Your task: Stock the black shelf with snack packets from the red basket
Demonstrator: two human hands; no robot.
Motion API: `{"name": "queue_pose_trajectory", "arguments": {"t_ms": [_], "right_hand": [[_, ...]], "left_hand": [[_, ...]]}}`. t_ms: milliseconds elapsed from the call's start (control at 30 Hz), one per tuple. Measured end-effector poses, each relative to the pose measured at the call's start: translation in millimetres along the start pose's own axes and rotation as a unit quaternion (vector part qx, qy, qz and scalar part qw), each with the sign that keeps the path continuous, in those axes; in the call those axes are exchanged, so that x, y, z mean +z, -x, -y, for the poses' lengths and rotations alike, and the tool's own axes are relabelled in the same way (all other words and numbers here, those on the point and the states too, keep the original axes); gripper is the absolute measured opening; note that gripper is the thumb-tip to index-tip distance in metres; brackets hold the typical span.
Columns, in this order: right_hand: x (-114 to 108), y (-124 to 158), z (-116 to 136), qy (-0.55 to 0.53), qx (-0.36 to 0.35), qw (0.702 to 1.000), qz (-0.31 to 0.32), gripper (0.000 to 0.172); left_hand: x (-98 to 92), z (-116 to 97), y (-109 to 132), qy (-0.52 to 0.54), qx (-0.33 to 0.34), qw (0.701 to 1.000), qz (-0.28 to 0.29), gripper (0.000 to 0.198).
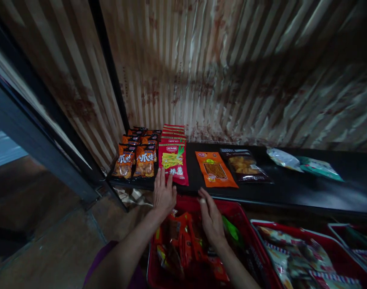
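Observation:
My left hand [166, 193] is open, fingers spread, with its tips over the lower edge of the front red snack bag [172, 154]. That bag leads a row of matching red bags at the left part of the black shelf [306, 190]. My right hand [212, 220] is open with fingers stretched out, near the shelf's front edge and above a red basket [239, 210]. It holds nothing that I can see. Orange snack packets [180, 233] lie inside this basket. Beside the red row stand several orange-and-black snack bags [145, 160].
Further right on the shelf lie an orange bag [216, 170], a dark bag [245, 165], a silvery bag [283, 158] and a green-and-white bag [320, 168]. A second red basket [304, 228] holds white packets. Dark metal posts [107, 60] rise at left, before a striped curtain [201, 80].

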State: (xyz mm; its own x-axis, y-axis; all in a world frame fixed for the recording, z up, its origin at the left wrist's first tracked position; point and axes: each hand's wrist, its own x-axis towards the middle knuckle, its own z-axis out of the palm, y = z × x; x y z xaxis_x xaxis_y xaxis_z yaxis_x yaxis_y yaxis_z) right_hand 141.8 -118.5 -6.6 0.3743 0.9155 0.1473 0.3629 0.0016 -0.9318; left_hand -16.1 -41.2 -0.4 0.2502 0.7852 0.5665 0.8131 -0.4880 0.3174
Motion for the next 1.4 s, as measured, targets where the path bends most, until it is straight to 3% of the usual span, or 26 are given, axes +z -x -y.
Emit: {"name": "queue_pose_trajectory", "arguments": {"t_ms": [133,200,333,667,900,1033,1167,1400], "right_hand": [[23,-63,14,-0.029,-0.026,0.999,-0.016,0.072],[35,-88,16,-0.044,-0.005,0.999,-0.015,0.074],[56,-115,17,-0.049,0.018,0.999,0.002,0.078],[73,-114,23,-0.023,0.008,1.000,0.019,0.088],[76,-112,23,-0.004,-0.013,0.999,0.036,0.080],[76,-114,22,-0.011,-0.026,1.000,0.009,0.076],[73,-123,22,-0.002,0.000,1.000,-0.019,0.076],[72,-141,20,-0.004,0.000,1.000,-0.002,0.073]], "left_hand": [[14.6,15,0,-0.007,0.000,1.000,0.011,0.046],[18.3,18,0,-0.004,0.003,1.000,0.016,0.046],[16.3,18,-2,0.014,0.000,1.000,0.023,0.048],[11.1,21,-6,0.027,-0.007,0.997,0.074,0.051],[10.4,27,-9,0.032,-0.003,0.998,0.052,0.047],[10.7,30,-10,0.036,-0.001,0.998,0.044,0.044],[10.4,31,-11,0.042,0.000,0.998,0.048,0.043],[14.8,33,-12,0.045,-0.002,0.998,0.035,0.043]]}}
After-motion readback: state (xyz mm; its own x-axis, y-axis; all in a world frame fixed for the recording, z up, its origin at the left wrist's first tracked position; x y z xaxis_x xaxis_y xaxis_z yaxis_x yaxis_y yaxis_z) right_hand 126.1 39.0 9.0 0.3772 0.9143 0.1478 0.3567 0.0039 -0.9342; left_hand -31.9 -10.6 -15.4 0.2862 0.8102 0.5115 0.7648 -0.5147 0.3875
